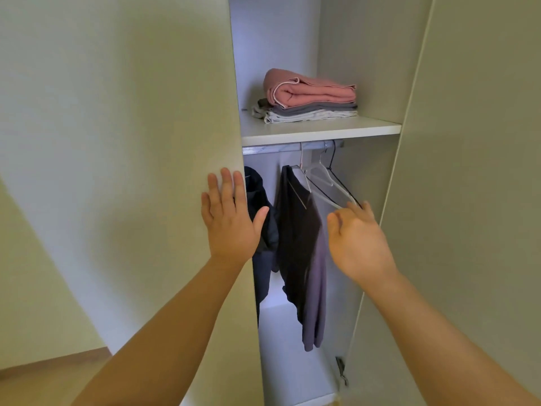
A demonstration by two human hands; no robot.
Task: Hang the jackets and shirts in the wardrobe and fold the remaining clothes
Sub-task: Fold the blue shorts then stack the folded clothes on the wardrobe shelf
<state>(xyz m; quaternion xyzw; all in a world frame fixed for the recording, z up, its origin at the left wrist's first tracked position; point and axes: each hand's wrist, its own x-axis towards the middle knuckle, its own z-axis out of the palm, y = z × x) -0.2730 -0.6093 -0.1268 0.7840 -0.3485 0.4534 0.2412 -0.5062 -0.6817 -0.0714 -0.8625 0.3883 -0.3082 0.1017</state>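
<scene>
The wardrobe stands open in the middle, with its left door point(146, 142) and right door point(468, 171) swung toward the viewer on either side. The left hand point(228, 218) lies flat against the left door near its inner edge, fingers straight and together, thumb spread out to the right. The right hand point(357, 238) reaches into the opening with its fingers loose and slightly spread, holding nothing. Its fingertips point(355, 206) are right at the near ends of two bare hangers, a white hanger point(325, 183) and a thin black hanger point(341, 183); whether they touch cannot be told. Both hangers hook over the rail point(272, 148) just under the shelf point(322, 130). Left of them on the same rail hangs a dark shirt point(295, 230) with a greyish purple garment point(317, 273) close against its right side, and further left a dark jacket point(263, 230) is partly hidden behind the left door's edge. On the shelf above sits a neat stack of folded clothes: a pink piece point(316, 90) on top, a grey piece point(316, 108) under it and a pale piece point(310, 116) at the bottom. A metal hinge point(341, 370) shows low on the right door, and a strip of wooden floor point(44, 376) at the lower left.
</scene>
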